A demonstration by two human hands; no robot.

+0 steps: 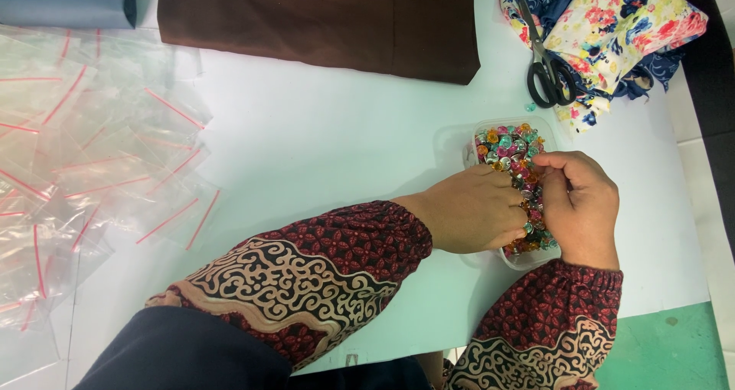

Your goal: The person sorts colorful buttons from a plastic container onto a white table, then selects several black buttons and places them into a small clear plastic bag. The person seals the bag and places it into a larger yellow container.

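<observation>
A clear plastic tub (490, 128) full of small colourful push pins (509, 146) sits on the white table (321, 137) at the right. My left hand (471, 210) reaches into the tub from the left, fingers curled down among the pins. My right hand (582, 206) rests on the tub's right side, its fingertips pinching pins near the middle. Both sleeves are red and black with a cream swirl pattern. What my left fingers hold is hidden.
Several clear zip bags with red strips (84, 160) are spread at the left. Folded brown cloth (329, 19) lies at the back, grey-blue cloth (69, 0) at the far left. Black scissors (547, 68) rest on floral fabric (620, 30) at the back right.
</observation>
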